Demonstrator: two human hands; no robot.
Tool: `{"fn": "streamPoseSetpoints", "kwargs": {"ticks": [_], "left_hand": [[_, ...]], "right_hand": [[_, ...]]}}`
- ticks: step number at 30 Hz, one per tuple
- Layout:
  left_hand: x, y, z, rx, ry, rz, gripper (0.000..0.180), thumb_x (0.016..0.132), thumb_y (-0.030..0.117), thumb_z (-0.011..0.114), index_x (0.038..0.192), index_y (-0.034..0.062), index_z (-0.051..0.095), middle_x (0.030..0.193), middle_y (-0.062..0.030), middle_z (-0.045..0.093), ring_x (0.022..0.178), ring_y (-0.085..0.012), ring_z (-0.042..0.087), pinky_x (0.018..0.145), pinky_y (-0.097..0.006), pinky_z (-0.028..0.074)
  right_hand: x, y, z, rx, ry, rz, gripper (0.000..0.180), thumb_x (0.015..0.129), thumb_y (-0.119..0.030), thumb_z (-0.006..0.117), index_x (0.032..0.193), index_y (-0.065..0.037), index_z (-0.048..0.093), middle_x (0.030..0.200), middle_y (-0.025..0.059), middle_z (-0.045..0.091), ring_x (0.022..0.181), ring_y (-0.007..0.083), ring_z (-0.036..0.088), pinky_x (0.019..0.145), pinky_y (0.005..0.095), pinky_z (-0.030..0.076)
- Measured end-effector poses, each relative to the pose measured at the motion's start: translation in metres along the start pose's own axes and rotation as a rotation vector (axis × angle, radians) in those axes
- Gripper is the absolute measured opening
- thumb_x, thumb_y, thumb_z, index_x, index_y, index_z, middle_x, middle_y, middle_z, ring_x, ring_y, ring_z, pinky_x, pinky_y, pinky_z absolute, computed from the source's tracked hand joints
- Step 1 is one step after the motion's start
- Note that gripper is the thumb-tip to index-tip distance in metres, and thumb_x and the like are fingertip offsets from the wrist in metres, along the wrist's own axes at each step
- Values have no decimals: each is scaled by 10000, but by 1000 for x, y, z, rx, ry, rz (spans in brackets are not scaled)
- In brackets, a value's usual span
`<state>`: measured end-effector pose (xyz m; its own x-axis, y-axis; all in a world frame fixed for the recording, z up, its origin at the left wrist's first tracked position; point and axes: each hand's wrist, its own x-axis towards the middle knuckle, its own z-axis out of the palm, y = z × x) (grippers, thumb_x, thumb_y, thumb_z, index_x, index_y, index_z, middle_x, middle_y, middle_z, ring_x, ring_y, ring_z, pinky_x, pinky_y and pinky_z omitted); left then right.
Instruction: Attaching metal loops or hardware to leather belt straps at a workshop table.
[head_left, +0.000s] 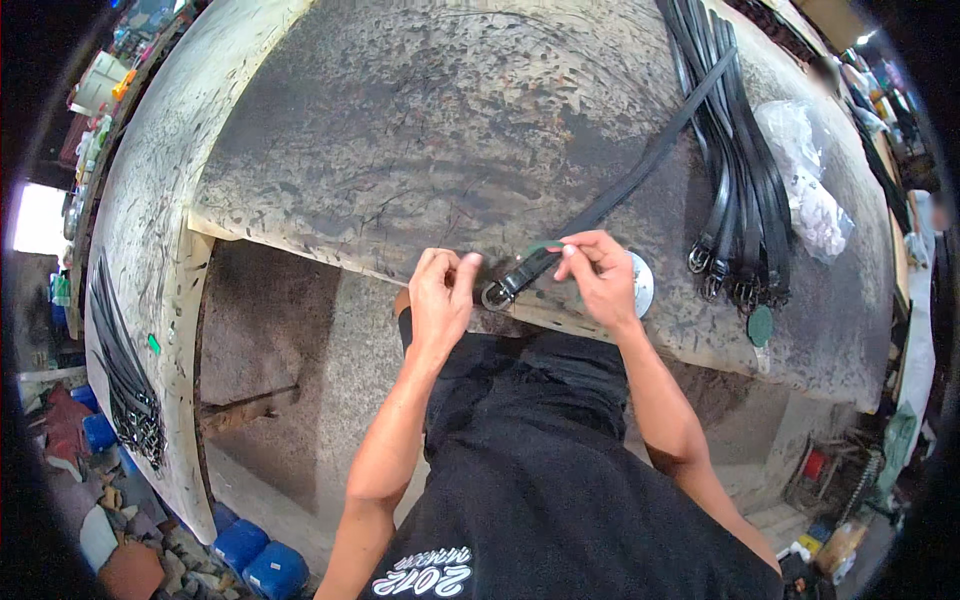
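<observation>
At the counter's (420, 150) near edge, the left hand (440, 295) pinches the buckle end (497, 294) of a black belt (610, 200) while the right hand (600, 280) grips the strap just behind it. The buckle fitting seems underway; the next move calls for steady, precise fingers.

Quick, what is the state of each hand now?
Left hand: closed on the metal buckle end of the black leather belt.
Right hand: fingers pinched on the same belt, just behind the buckle.
</observation>
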<state>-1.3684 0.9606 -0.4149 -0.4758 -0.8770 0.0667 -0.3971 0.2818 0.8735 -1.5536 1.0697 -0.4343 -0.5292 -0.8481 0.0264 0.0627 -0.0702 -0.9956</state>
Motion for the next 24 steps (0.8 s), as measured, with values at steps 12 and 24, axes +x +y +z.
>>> {"fn": "streamPoseSetpoints", "kwargs": {"ticks": [12,24], "left_hand": [[58,12,-7,91,-670,-239,211,772,166,781,866,-14,721,704,-93,680,619,-113,607,592,-299,491],[68,-9,-22,-318,-547,-376,188,950,80,512,1002,-78,600,792,-112,670,669,-173,650,584,-303,525]], "right_hand": [[-42,-41,-70,-7,55,131,98,950,-30,561,1040,-5,589,810,85,690,682,96,619,619,237,494],[-32,-56,-90,-291,-297,410,163,922,-145,630,925,11,584,740,97,703,549,129,611,490,281,472]]}}
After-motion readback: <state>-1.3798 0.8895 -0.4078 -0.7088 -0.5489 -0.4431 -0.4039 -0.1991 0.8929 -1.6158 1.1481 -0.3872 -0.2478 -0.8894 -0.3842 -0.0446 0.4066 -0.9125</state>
